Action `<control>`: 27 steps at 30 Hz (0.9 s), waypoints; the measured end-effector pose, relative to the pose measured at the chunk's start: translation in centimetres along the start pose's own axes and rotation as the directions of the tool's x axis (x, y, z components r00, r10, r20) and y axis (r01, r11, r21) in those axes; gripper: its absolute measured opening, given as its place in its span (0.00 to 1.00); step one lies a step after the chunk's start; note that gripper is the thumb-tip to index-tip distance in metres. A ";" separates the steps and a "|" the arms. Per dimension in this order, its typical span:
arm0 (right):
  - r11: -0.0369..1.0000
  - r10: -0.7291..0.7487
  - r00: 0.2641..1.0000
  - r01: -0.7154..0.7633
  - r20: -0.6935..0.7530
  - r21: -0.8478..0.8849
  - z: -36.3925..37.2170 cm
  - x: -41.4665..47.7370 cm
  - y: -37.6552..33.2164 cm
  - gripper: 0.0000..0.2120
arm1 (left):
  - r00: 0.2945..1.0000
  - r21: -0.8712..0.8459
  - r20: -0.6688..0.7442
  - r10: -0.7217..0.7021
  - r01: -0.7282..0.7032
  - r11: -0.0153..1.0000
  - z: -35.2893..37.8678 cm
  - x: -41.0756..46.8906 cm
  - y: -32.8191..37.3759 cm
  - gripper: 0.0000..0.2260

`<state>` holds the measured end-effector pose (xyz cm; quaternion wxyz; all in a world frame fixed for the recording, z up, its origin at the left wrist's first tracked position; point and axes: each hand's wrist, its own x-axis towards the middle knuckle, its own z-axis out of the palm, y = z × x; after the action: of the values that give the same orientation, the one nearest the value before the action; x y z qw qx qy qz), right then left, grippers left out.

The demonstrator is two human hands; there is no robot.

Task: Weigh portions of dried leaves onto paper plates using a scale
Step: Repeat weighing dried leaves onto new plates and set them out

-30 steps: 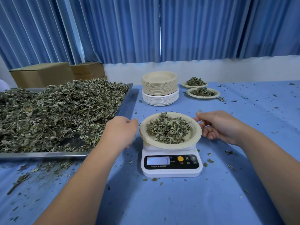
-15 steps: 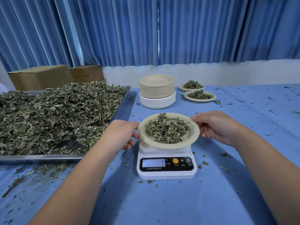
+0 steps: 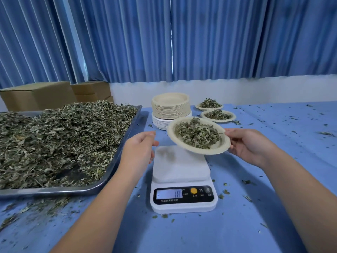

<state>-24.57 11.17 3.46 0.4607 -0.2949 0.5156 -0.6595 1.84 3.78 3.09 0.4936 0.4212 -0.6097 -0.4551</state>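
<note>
My right hand [image 3: 249, 145] grips the right rim of a paper plate [image 3: 172, 131] heaped with dried leaves [image 3: 197, 133]. The plate hangs tilted in the air above the far end of the white digital scale [image 3: 182, 172], whose platform is bare. My left hand [image 3: 139, 148] hovers just left of the scale with relaxed fingers, touching nothing. A large metal tray [image 3: 116, 148] piled with dried leaves [image 3: 54, 141] fills the left side.
A stack of unused paper plates [image 3: 170, 106] stands behind the scale. Two filled plates [image 3: 218, 115] sit at the back right. Cardboard boxes [image 3: 40, 94] stand behind the tray. Leaf crumbs litter the blue tablecloth [image 3: 282, 143].
The filled plate has been lifted off the scale and carried up and right by my right hand. My left hand has let go of the plate's left rim.
</note>
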 end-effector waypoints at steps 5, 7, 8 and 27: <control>0.996 -0.018 0.944 0.045 -0.330 0.075 -2.6 1.2 -0.2 0.05 | 0.998 0.063 -0.052 0.027 -0.024 0.998 -1.0 0.9 -1.7 0.10; 0.994 -0.011 0.908 0.055 -0.418 0.095 -3.6 1.8 0.0 0.05 | 0.999 0.081 -0.049 0.022 -0.018 0.997 -1.0 1.1 -2.1 0.09; 0.993 -0.001 0.893 0.055 -0.449 0.107 -4.2 2.0 0.1 0.02 | 0.999 0.095 -0.042 0.021 -0.017 0.995 -1.0 1.1 -2.3 0.08; 0.986 0.084 0.895 -0.012 -0.437 0.165 -4.7 2.6 0.4 0.19 | 0.999 0.172 0.023 0.022 -0.025 0.985 -0.8 0.8 -2.6 0.07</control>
<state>-29.53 10.64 1.45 0.3693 -0.0871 0.5602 -0.7364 2.66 2.31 0.79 0.4543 0.4501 -0.6569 -0.3994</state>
